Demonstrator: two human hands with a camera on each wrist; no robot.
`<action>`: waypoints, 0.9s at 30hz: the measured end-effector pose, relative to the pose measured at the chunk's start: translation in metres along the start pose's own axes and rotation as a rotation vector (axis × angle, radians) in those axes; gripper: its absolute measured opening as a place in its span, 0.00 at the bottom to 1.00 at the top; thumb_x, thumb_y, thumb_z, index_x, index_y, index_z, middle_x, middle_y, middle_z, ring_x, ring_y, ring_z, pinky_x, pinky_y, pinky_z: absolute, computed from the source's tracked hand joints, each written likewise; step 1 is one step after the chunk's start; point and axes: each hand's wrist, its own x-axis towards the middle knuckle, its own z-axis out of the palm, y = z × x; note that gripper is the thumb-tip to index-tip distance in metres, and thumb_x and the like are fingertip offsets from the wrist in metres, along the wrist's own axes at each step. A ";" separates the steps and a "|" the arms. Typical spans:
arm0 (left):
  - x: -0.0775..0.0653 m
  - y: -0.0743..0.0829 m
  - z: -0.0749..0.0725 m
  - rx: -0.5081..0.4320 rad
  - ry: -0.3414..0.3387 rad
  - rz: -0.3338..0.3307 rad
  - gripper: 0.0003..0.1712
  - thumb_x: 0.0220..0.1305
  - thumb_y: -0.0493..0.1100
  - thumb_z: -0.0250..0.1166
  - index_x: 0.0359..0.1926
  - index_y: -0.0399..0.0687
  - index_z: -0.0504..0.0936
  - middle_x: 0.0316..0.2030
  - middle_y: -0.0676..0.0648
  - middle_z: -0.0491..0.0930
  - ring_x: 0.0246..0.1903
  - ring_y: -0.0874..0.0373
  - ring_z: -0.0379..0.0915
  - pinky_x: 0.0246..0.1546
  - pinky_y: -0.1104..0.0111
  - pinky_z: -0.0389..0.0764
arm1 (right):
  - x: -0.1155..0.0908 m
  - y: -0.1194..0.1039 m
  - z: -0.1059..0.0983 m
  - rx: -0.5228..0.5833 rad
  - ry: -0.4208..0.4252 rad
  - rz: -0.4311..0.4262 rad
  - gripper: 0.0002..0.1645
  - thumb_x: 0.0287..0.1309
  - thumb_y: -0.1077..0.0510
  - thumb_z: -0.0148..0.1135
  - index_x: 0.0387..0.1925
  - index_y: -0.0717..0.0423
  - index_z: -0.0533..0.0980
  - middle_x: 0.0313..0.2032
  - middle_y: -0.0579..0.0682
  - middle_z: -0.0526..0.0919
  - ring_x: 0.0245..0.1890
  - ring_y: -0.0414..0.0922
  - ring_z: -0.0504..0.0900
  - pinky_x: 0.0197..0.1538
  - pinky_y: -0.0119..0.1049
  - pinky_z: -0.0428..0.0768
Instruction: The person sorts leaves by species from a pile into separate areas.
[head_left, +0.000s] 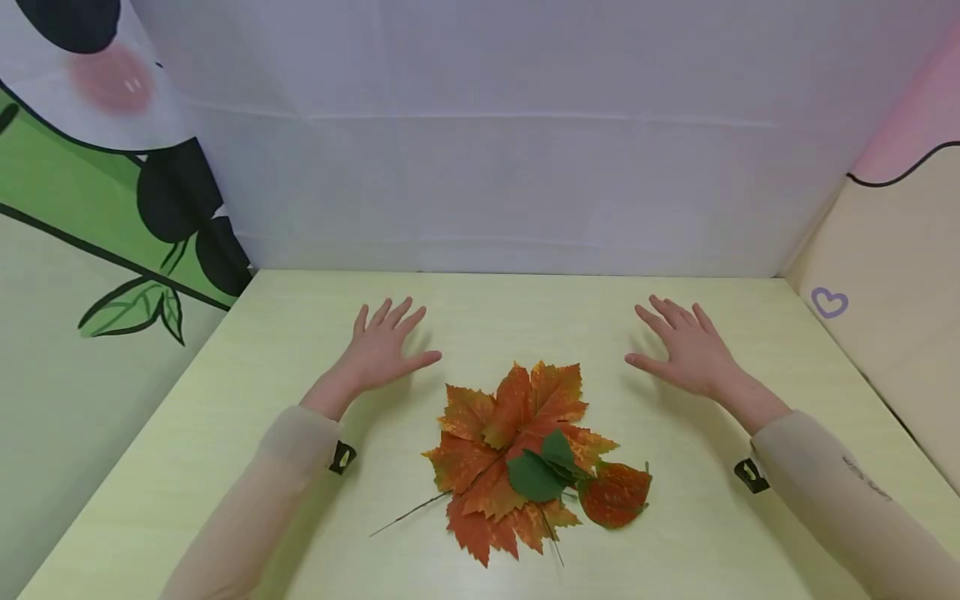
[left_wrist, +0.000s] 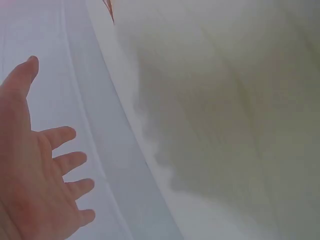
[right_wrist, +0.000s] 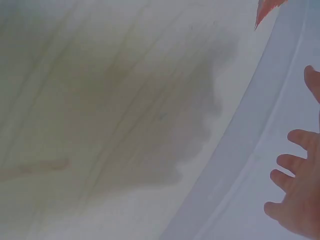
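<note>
A loose pile of orange-red maple leaves lies on the table between the two hands in the head view. Green leaves rest on top of it, and a rounded red-brown leaf sits at its right side. Thin stems stick out toward the near edge. My left hand hovers up and left of the pile, fingers spread, holding nothing. On the other side my right hand is likewise spread and holds nothing. Each wrist view catches just a leaf tip, such as the orange tip near the top.
The pale wooden table backs onto a white cloth wall. Printed side panels stand at left and right, the right one with a small purple heart. Both hands cast shadows on the tabletop.
</note>
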 end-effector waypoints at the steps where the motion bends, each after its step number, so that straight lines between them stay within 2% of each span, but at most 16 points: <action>1: -0.002 0.001 -0.001 0.005 0.003 0.016 0.49 0.54 0.75 0.47 0.70 0.52 0.53 0.69 0.43 0.48 0.68 0.42 0.38 0.63 0.44 0.34 | -0.001 -0.002 0.000 0.008 0.010 -0.009 0.48 0.52 0.31 0.53 0.67 0.53 0.56 0.67 0.60 0.54 0.66 0.59 0.51 0.64 0.59 0.41; 5: -0.010 0.008 -0.002 0.023 -0.017 0.077 0.47 0.55 0.73 0.49 0.67 0.49 0.60 0.66 0.42 0.58 0.65 0.44 0.51 0.63 0.46 0.44 | -0.008 -0.014 0.000 0.017 0.035 -0.054 0.45 0.52 0.32 0.54 0.64 0.54 0.61 0.65 0.59 0.60 0.64 0.57 0.57 0.64 0.58 0.44; 9: -0.016 0.015 -0.003 0.023 -0.045 0.105 0.45 0.55 0.73 0.50 0.64 0.48 0.65 0.63 0.42 0.64 0.62 0.45 0.58 0.61 0.47 0.54 | -0.015 -0.026 -0.002 0.010 0.044 -0.113 0.41 0.54 0.35 0.55 0.61 0.57 0.66 0.62 0.59 0.65 0.62 0.56 0.61 0.64 0.57 0.47; 15: -0.027 0.027 0.000 -0.078 -0.066 0.134 0.39 0.56 0.69 0.54 0.59 0.47 0.71 0.57 0.46 0.71 0.55 0.48 0.68 0.55 0.50 0.64 | -0.026 -0.045 -0.004 0.022 0.045 -0.182 0.32 0.53 0.39 0.58 0.53 0.56 0.74 0.53 0.55 0.75 0.55 0.53 0.70 0.60 0.54 0.59; 20: -0.035 0.039 0.003 -0.163 -0.078 0.166 0.34 0.57 0.67 0.55 0.55 0.48 0.75 0.53 0.49 0.74 0.51 0.51 0.72 0.51 0.56 0.70 | -0.037 -0.059 -0.005 0.059 0.015 -0.218 0.26 0.54 0.40 0.59 0.48 0.53 0.77 0.45 0.48 0.80 0.48 0.49 0.76 0.53 0.51 0.68; 27: -0.037 0.055 0.012 -0.257 -0.094 0.216 0.28 0.57 0.64 0.57 0.49 0.50 0.78 0.43 0.53 0.77 0.41 0.58 0.74 0.42 0.64 0.74 | -0.052 -0.073 -0.009 0.123 -0.037 -0.283 0.18 0.53 0.44 0.62 0.42 0.48 0.79 0.37 0.40 0.81 0.37 0.38 0.78 0.47 0.43 0.72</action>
